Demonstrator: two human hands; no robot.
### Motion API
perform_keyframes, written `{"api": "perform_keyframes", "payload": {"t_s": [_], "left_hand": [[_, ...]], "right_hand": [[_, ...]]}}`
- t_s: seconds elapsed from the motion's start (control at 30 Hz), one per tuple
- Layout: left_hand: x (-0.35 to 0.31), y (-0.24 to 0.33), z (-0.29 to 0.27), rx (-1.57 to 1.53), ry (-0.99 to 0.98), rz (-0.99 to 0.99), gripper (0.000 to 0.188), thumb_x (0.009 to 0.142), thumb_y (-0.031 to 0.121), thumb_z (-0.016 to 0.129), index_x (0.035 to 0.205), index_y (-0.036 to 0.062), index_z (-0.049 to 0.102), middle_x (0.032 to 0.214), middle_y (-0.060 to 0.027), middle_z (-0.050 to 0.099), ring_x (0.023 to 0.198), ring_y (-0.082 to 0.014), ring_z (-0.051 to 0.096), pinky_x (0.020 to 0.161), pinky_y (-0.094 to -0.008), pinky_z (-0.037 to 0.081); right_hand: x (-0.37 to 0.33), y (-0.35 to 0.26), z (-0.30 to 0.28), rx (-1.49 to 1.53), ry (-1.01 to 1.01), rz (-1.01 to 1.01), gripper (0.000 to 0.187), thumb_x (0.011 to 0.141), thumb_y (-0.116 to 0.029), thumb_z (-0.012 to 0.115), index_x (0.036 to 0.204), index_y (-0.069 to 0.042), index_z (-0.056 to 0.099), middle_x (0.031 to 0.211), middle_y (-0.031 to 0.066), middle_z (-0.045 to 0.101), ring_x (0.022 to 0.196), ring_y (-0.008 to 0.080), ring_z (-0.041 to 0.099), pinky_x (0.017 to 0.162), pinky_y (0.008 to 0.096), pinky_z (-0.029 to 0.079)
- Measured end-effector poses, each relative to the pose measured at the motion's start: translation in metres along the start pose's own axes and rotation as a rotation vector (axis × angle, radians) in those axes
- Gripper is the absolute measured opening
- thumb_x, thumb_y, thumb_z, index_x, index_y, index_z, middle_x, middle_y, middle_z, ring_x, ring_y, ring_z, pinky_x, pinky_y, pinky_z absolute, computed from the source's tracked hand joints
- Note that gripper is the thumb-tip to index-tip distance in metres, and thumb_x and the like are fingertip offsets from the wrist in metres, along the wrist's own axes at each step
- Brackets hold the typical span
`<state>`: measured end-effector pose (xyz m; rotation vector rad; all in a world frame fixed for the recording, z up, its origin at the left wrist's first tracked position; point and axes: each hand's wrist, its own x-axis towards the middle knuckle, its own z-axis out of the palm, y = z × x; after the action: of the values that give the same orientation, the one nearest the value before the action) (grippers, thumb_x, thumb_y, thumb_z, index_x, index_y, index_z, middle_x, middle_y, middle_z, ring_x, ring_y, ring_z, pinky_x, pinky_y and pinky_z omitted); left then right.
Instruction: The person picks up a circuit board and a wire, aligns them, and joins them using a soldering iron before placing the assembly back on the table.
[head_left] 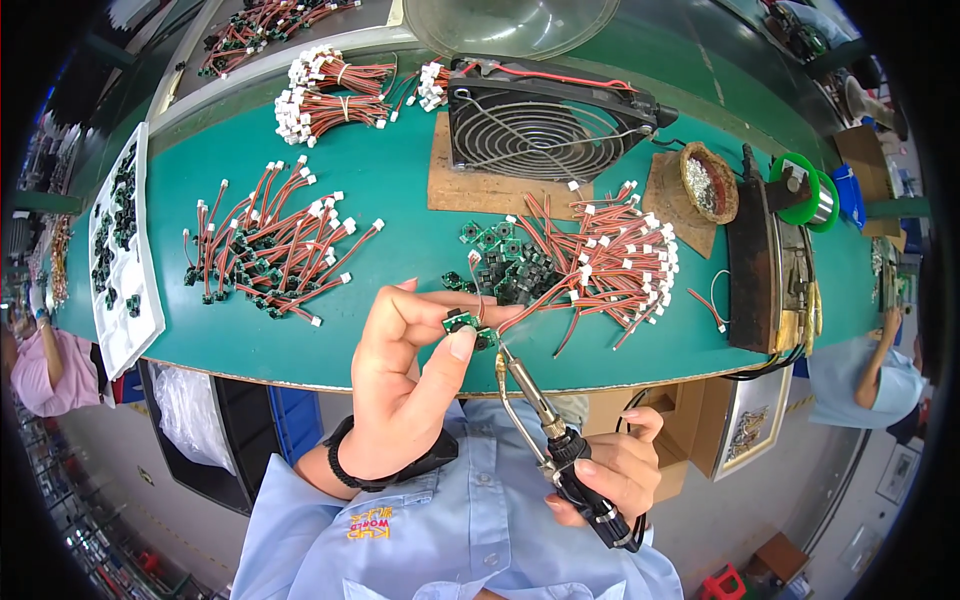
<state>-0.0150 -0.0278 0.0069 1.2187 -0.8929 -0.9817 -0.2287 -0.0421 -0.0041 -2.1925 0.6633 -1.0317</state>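
Note:
My left hand [410, 375] is closed, pinching a small green circuit board [462, 322] with a black part on it between thumb and fingers. A red-and-black wire lead [525, 312] runs from the board's right side toward the pile of wires. In my right hand [622, 468] is a soldering iron [540, 405] with a thin metal feed tube beside its shaft. Its tip meets the board's right edge, where faint smoke shows. Just beyond lie loose green boards with black parts [515, 268] and a heap of wire leads with white connectors [625, 265].
Finished-looking wired boards [270, 250] lie on the left of the green table [400, 235], beside a white tray [140, 290] of black parts. A fan [545, 125] stands at the back. At right are a round dish [708, 183], a solder spool [815, 200] and a dark metal box [752, 270].

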Motion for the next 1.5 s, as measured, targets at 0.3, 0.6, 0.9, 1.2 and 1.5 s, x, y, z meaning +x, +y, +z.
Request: {"api": "perform_keyframes", "payload": {"t_s": [0.3,0.6,0.9,1.2,1.5], "left_hand": [[-0.001,-0.006,-0.009,-0.138,0.010,-0.015,0.010,0.091,0.003,0.045,0.097,0.0033,0.037,0.105,-0.0212,0.061,0.096,-0.0207,0.060,0.087,-0.0310,0.042],[-0.010,-0.021,-0.095,0.459,0.366,-0.021,0.012,0.088,0.007,0.055,0.098,0.0006,0.052,0.084,-0.0050,0.060,0.073,-0.0071,0.052,0.069,-0.0206,0.041],[-0.012,-0.008,-0.086,0.810,0.521,0.056,0.020,0.085,0.002,0.055,0.104,-0.0040,0.054,0.076,-0.0010,0.053,0.067,-0.0069,0.047,0.069,-0.0217,0.039],[-0.010,0.002,-0.005,0.159,-0.390,-0.236,0.014,0.085,0.003,0.053,0.099,-0.0025,0.053,0.079,-0.0035,0.055,0.069,-0.0090,0.050,0.063,-0.0222,0.041],[-0.010,-0.006,0.012,0.344,-0.391,-0.155,0.006,0.080,0.002,0.059,0.085,0.0017,0.056,0.076,-0.0043,0.056,0.060,-0.0116,0.051,0.052,-0.0263,0.040]], "right_hand": [[-0.019,0.013,-0.002,-0.065,0.272,-0.117,0.051,0.065,-0.025,0.079,0.108,-0.013,0.054,0.068,0.0005,0.063,0.064,0.0137,0.062,0.085,0.0354,0.035],[0.009,0.041,0.020,0.134,0.476,0.358,0.025,0.085,-0.003,0.058,0.106,-0.002,0.044,0.088,0.0194,0.063,0.068,0.0205,0.062,0.066,0.0299,0.050],[0.016,0.064,0.033,-0.302,0.281,0.259,0.033,0.069,0.010,0.066,0.093,-0.005,0.050,0.092,0.0199,0.065,0.073,0.0277,0.063,0.067,0.0290,0.050],[0.021,0.028,0.033,-0.040,0.262,0.051,0.027,0.074,0.008,0.062,0.089,-0.008,0.046,0.092,0.0208,0.065,0.083,0.0298,0.064,0.074,0.0348,0.049],[0.018,0.017,0.029,-0.167,0.165,0.016,0.034,0.068,0.003,0.069,0.093,-0.014,0.053,0.095,0.0109,0.067,0.078,0.0248,0.065,0.074,0.0344,0.045]]}}
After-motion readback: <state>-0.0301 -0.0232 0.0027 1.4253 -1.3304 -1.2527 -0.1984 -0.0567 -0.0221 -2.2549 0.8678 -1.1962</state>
